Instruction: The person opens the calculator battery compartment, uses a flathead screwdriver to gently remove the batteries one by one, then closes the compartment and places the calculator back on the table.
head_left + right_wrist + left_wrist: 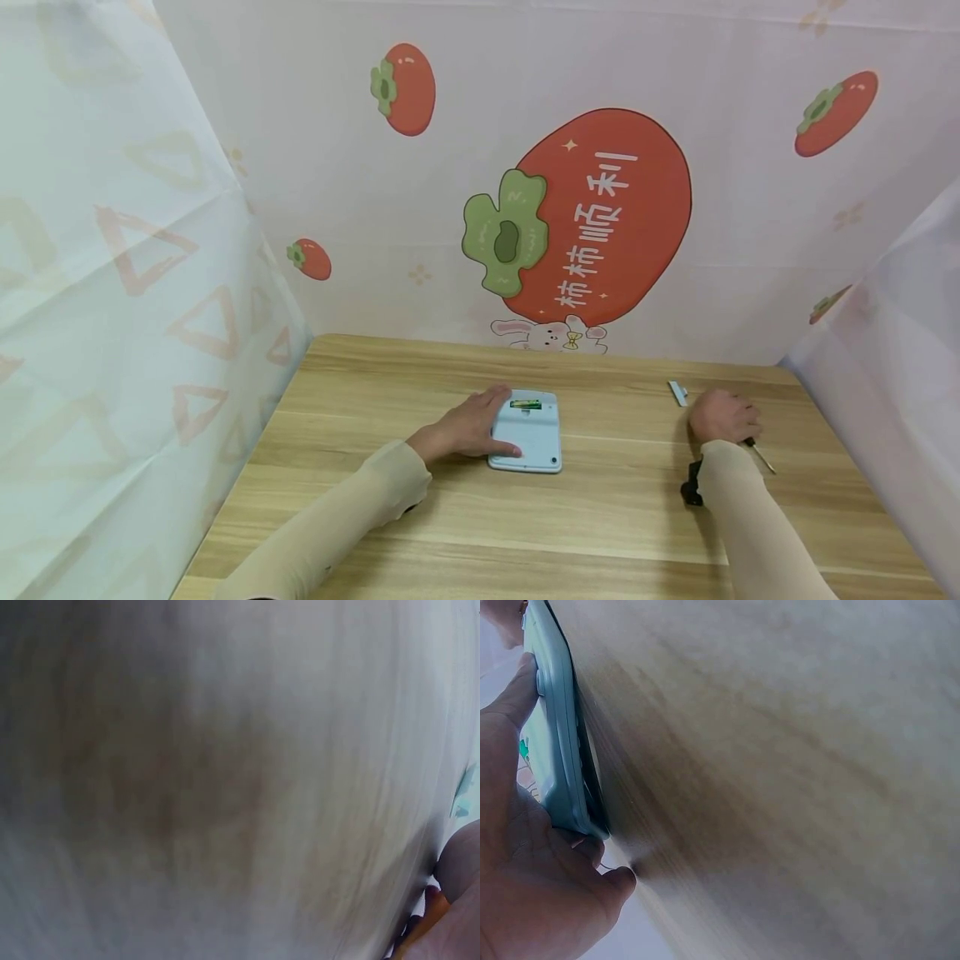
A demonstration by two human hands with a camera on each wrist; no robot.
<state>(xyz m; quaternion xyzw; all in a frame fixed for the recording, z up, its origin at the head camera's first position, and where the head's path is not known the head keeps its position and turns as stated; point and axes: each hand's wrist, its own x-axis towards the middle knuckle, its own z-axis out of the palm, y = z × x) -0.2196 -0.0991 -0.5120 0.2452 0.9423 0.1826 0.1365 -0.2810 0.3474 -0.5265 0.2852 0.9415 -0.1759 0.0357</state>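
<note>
On wood-grain tabletop (615, 517), left fingers (495, 394) gripping smooth, round-cornered, pale-blue device (528, 442).

Left forearm (341, 510) in from lower left, angled up and inward. Left hand (471, 423) gripping, back up, thumb (507, 450) and index held wide apart in C shape. Right forearm (753, 521) in from lower right, leaning inward. Right hand (722, 417) low, back up, fingers (745, 412) toward right, blurred; grip unclear. Hands well apart, both arms sleeved to wrist.
</note>
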